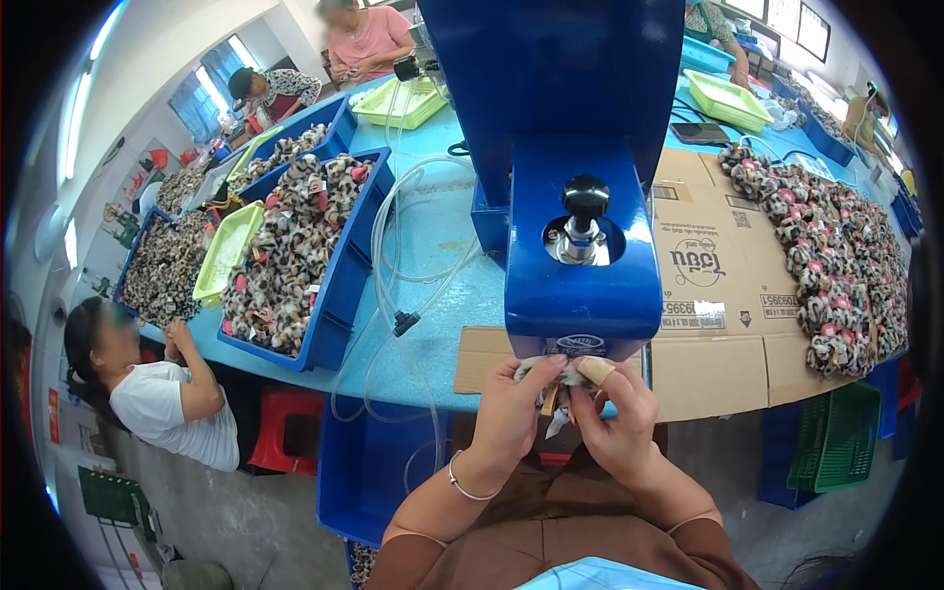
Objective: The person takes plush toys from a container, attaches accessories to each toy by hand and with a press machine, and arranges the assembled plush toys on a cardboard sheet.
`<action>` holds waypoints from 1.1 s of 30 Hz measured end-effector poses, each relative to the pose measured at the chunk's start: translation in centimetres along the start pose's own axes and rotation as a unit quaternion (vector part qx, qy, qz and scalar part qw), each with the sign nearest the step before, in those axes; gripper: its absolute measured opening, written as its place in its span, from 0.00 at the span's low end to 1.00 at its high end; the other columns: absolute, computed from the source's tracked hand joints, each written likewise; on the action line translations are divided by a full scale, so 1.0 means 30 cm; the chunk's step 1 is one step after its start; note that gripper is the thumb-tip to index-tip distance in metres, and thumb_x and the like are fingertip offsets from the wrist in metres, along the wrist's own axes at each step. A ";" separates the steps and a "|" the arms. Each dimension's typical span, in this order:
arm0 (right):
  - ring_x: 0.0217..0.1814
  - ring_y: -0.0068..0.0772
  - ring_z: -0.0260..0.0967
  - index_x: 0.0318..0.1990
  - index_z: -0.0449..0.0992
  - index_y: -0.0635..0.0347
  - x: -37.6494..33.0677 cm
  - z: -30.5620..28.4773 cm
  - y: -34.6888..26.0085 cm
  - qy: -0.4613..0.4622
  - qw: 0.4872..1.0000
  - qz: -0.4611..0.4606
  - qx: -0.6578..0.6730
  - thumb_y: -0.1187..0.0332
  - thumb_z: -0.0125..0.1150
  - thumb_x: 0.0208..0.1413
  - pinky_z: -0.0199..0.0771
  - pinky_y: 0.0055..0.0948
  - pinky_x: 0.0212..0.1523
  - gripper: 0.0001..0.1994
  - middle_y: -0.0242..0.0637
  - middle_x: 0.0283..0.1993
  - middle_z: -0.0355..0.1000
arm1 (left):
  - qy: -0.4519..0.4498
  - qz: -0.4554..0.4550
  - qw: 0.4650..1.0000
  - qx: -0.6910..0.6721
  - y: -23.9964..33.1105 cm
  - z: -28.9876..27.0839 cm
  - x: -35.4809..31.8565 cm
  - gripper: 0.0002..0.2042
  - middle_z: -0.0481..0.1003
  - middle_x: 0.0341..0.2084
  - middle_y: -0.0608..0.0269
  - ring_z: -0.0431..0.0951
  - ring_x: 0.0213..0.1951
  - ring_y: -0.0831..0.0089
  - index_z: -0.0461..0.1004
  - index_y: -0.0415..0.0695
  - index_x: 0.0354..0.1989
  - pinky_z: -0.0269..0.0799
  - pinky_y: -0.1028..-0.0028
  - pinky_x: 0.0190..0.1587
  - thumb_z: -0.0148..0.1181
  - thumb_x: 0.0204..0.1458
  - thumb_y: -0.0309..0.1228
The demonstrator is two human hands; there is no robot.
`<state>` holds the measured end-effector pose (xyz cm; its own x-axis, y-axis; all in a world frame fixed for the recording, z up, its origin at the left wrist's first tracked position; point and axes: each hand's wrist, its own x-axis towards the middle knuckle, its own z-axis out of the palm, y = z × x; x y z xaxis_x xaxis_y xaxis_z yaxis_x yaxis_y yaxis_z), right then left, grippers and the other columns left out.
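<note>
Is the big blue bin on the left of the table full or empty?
Full. The blue bin is heaped with leopard-print fabric pieces up to and above its rim, so its floor is hidden.

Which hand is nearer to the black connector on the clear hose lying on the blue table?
Left. The left hand is just right of and below the black connector on the clear hose; the right hand is farther right, beyond the left hand.

Glossy blue metal press (580,246); matt cardboard (728,295); fuzzy cloth piece (556,379); plastic crate (339,285)
</note>
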<state>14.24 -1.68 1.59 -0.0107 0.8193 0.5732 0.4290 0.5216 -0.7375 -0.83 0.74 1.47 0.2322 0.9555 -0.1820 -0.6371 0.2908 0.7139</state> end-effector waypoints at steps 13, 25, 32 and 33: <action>0.24 0.25 0.68 0.43 0.77 0.66 0.030 0.019 -0.016 0.054 0.997 -0.028 0.053 0.82 0.67 0.47 0.67 0.21 0.19 0.13 0.41 0.35 0.73 | 0.040 0.042 0.998 -0.007 0.015 0.039 -0.005 0.05 0.80 0.35 0.59 0.81 0.35 0.74 0.76 0.37 0.40 0.78 0.75 0.35 0.60 0.55 0.21; 0.24 0.25 0.70 0.43 0.77 0.67 0.036 0.017 -0.007 0.056 0.996 -0.039 0.061 0.81 0.67 0.48 0.68 0.20 0.19 0.13 0.44 0.40 0.74 | 0.029 0.058 0.998 -0.022 0.021 0.057 -0.011 0.05 0.80 0.35 0.59 0.81 0.34 0.74 0.77 0.37 0.39 0.78 0.75 0.34 0.60 0.55 0.20; 0.25 0.25 0.71 0.42 0.77 0.67 0.038 0.018 -0.004 0.061 0.995 -0.035 0.070 0.82 0.67 0.47 0.70 0.21 0.20 0.13 0.46 0.42 0.74 | 0.018 0.066 0.998 -0.016 0.015 0.051 -0.009 0.04 0.80 0.35 0.59 0.81 0.34 0.75 0.76 0.36 0.39 0.78 0.75 0.34 0.60 0.55 0.20; 0.25 0.25 0.71 0.42 0.77 0.67 0.039 0.019 -0.004 0.062 0.995 -0.035 0.070 0.82 0.67 0.47 0.70 0.21 0.20 0.13 0.46 0.42 0.74 | 0.025 0.065 0.997 -0.013 0.012 0.048 -0.008 0.04 0.80 0.35 0.59 0.81 0.34 0.75 0.76 0.36 0.38 0.78 0.75 0.34 0.60 0.55 0.20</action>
<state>13.66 -0.66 2.14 0.0793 0.7493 0.6575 0.3015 0.6107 -0.7322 -0.07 0.53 2.74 0.1086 0.9865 -0.1229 -0.6789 0.1639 0.7157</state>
